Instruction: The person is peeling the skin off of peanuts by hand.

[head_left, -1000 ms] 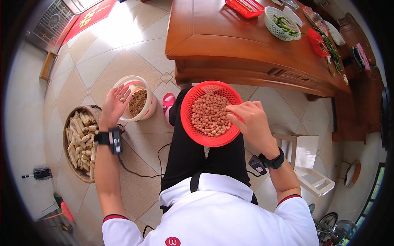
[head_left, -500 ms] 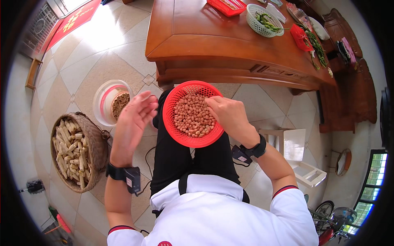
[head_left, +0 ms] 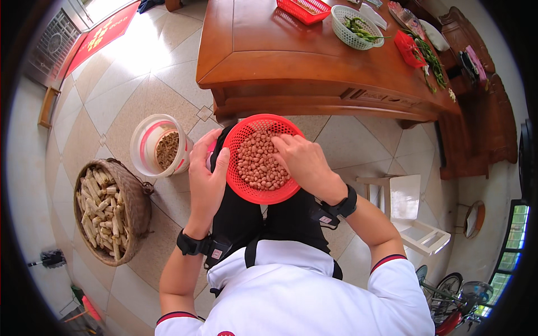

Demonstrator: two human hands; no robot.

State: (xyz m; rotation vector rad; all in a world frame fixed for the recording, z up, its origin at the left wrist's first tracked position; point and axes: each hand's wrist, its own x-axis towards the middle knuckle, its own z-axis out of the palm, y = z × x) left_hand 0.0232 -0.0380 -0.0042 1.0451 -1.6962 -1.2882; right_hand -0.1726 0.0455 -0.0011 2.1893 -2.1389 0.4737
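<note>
A red perforated plastic basket (head_left: 255, 194) rests on my lap, its bottom covered with shelled peanuts (head_left: 260, 159). From the right, my right hand (head_left: 305, 162) reaches over the rim; its bent fingers are closed down on the peanuts, and the fingertips are partly hidden. Along the basket's left side is my left hand (head_left: 206, 176), open, thumb against the rim and apart from the other fingers. Something pink shows behind those fingers, too covered to name. Left of that hand, a white translucent bucket (head_left: 141, 147) stands on the floor, with small brown bits (head_left: 167, 150) inside.
A woven basket (head_left: 140, 215) full of corncobs stands at the left. Ahead is a wooden table (head_left: 252, 50) with a red tray (head_left: 302, 10), a pale colander (head_left: 342, 31) of green peppers and a small red basket (head_left: 408, 50). A white stool (head_left: 404, 199) is to the right.
My left hand has come from above the bucket rightward to the side of the red basket. My right hand has shifted slightly deeper over the peanuts.
</note>
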